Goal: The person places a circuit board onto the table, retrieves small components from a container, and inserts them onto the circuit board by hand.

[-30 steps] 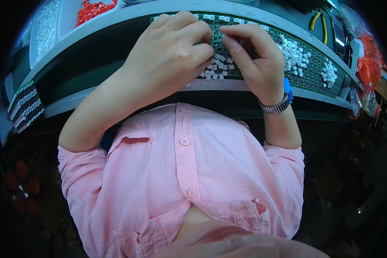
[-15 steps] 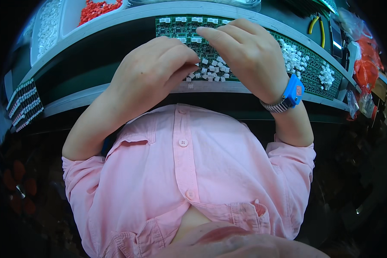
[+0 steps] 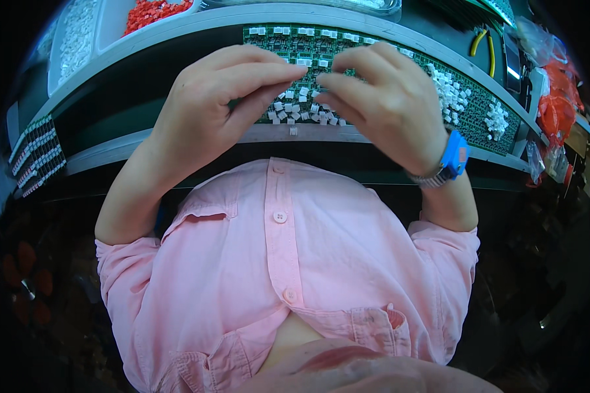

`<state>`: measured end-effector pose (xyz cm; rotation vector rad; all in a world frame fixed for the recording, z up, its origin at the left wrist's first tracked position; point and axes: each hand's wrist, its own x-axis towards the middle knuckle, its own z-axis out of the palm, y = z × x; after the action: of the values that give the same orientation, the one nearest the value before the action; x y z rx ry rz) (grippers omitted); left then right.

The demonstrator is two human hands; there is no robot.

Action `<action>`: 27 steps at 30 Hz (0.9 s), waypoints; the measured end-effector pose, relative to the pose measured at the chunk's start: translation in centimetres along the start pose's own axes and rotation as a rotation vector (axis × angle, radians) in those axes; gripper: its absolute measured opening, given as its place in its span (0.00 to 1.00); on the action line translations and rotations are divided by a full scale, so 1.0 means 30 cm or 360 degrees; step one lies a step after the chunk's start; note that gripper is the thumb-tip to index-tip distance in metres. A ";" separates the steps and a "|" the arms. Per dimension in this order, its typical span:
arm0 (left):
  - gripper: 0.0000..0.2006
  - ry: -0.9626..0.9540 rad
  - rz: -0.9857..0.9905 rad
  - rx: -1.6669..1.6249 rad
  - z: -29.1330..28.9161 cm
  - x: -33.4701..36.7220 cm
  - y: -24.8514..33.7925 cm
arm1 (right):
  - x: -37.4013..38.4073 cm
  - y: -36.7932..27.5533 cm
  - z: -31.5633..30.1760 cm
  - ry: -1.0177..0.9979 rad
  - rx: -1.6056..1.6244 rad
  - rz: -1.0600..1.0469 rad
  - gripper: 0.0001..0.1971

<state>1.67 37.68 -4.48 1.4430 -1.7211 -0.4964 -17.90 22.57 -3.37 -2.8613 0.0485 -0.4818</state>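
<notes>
A green circuit board panel [image 3: 288,47] lies in front of me, with white connectors [image 3: 305,31] seated in rows along its far part. My left hand [image 3: 216,92] is over its left part, thumb and index finger pinched together; whatever is between them is too small to make out. Beside it, my right hand [image 3: 396,98] hovers with curled fingers, thumb and index tips apart, and a blue wrist strap [image 3: 453,154] circles that wrist. Loose white connectors [image 3: 301,108] lie scattered on the near part of the board, below and between my hands.
More white connectors form a heap [image 3: 449,92] and a smaller pile [image 3: 496,120] to the right. Grey rails [image 3: 373,133] border the work strip. Beyond are a bin of red parts [image 3: 154,14], white parts [image 3: 77,42] and yellow-handled pliers [image 3: 491,52]. Stacked boards [image 3: 39,157] stand left.
My left fingertips have moved up the board, while my right hand has come down toward me. The board has shifted slightly right, and more loose connectors show at the left.
</notes>
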 end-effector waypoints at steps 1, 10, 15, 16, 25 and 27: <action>0.14 -0.0005 0.0001 -0.0003 0.003 0.016 -0.003 | -0.017 -0.014 0.011 0.0051 0.0039 0.0075 0.06; 0.09 0.0119 0.0238 0.0300 0.095 0.151 -0.030 | -0.089 0.008 0.059 0.0336 0.0265 0.0318 0.07; 0.09 0.0252 0.0238 0.0423 0.077 0.169 -0.010 | -0.083 -0.031 0.058 0.0280 0.0119 0.0279 0.07; 0.09 0.0258 0.0189 0.0383 0.067 0.170 -0.001 | -0.084 -0.041 0.063 0.0259 0.0128 0.0307 0.07; 0.06 0.0179 0.0250 0.0546 0.121 0.147 -0.014 | -0.106 -0.008 0.050 0.0500 0.0661 0.0713 0.07; 0.06 0.0171 0.0274 0.0616 0.123 0.145 -0.008 | -0.120 0.015 0.068 0.0529 0.0823 0.0792 0.09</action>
<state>-1.11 32.78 -5.38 1.5330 -1.9025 0.0112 -20.64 22.86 -6.50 -2.1376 0.5847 -0.7248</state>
